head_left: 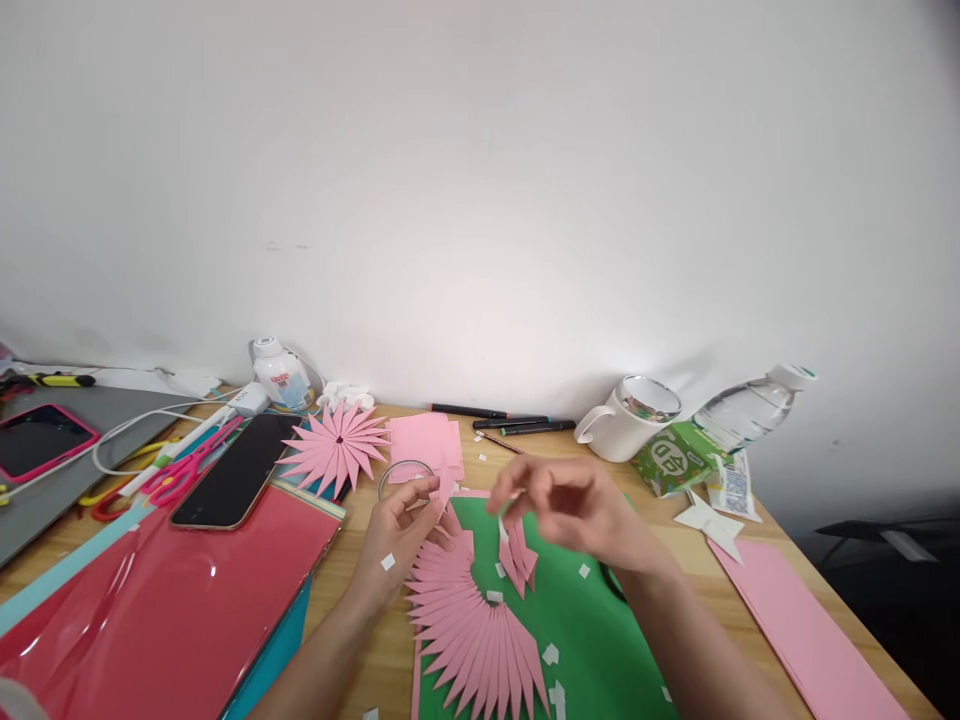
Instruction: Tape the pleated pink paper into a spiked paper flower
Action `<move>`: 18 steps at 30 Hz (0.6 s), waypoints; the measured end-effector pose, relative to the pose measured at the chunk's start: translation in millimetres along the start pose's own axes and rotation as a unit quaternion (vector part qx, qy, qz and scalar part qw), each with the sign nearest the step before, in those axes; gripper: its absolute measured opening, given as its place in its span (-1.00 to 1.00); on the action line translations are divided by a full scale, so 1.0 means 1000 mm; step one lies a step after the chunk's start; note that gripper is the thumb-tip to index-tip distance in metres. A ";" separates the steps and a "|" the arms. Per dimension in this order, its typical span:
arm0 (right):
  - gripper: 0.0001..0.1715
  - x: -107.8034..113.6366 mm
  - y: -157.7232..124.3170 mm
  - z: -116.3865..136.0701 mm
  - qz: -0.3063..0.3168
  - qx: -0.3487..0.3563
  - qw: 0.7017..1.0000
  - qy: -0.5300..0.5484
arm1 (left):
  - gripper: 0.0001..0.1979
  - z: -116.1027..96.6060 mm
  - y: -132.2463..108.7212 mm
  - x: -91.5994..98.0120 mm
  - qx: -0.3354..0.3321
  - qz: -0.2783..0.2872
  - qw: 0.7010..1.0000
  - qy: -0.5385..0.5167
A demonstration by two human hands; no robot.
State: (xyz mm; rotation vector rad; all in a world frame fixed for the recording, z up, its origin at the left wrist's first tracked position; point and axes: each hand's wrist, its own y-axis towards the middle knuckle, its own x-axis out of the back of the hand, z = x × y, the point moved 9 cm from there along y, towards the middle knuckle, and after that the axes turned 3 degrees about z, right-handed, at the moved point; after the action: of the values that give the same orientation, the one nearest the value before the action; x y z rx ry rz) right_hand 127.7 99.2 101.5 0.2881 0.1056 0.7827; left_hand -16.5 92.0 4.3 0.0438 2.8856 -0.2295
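Observation:
My left hand [407, 525] pinches a folded pink paper piece [445, 487] between thumb and fingers. Over the green sheet [600, 640], my right hand [574, 505] hovers with curled fingers, slightly blurred. Something small and pale seems to be at its fingertips, but I cannot make it out. Below the hands, a curved fan of joined pink folded points [484, 645] lies on the green sheet. Loose folded pink pieces [516, 560] lie beside the fan. Small white squares [494, 597] are scattered about, and one is stuck on my left wrist.
A finished-looking pink paper star [340, 442], pink paper squares [424, 445] and black pens [536, 427] lie toward the wall. At left are a phone [232, 475], pink scissors [187, 470] and a red folder [172, 590]. A mug [626, 418] and tilted bottle [750, 408] stand right.

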 end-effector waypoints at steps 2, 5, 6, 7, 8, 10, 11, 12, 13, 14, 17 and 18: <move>-0.68 -0.010 -0.010 0.016 0.065 0.037 0.990 0.121 | -0.52 0.001 0.000 -0.001 0.009 0.014 1.000 -0.025; -0.74 -0.015 -0.017 0.023 0.095 0.052 0.981 0.160 | -0.48 0.008 -0.001 -0.005 0.062 0.042 0.994 -0.083; -0.76 -0.012 -0.015 0.020 0.076 0.041 0.988 0.125 | -0.48 0.011 -0.001 -0.006 0.084 0.050 0.990 -0.103; -0.81 -0.007 -0.012 0.015 0.041 0.027 0.997 0.066 | -0.49 0.014 -0.002 -0.007 0.101 0.057 0.986 -0.119; -0.87 0.001 -0.008 0.011 -0.009 0.013 1.000 -0.015 | -0.51 0.015 -0.003 -0.008 0.115 0.064 0.983 -0.130; -0.82 0.012 -0.002 0.006 -0.090 0.006 0.980 -0.178 | -0.53 0.017 -0.005 -0.010 0.132 0.083 0.978 -0.139; -0.71 0.012 0.002 0.004 -0.104 0.011 0.969 -0.223 | -0.54 0.018 -0.005 -0.012 0.139 0.095 0.976 -0.138; -0.62 0.009 0.005 -0.002 -0.094 0.007 0.967 -0.237 | -0.54 0.019 -0.006 -0.014 0.145 0.109 0.974 -0.134; -0.59 0.006 0.008 -0.009 -0.082 0.004 0.970 -0.228 | -0.54 0.020 -0.007 -0.017 0.150 0.121 0.973 -0.130; -0.61 0.003 0.010 -0.017 -0.072 -0.005 0.975 -0.210 | -0.55 0.020 -0.007 -0.018 0.152 0.130 0.972 -0.125; -0.72 0.003 0.010 -0.039 -0.090 -0.043 0.985 -0.138 | -0.59 0.019 -0.007 -0.020 0.136 0.130 0.976 -0.111; -0.73 0.006 0.009 -0.045 -0.109 -0.055 0.985 -0.119 | -0.58 0.017 -0.007 -0.020 0.123 0.126 0.979 -0.104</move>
State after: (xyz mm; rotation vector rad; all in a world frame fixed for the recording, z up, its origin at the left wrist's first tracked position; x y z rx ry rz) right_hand 117.0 119.4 61.6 0.2588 -0.1293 0.5308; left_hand 6.8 82.4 -5.5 0.4033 2.5948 -0.5066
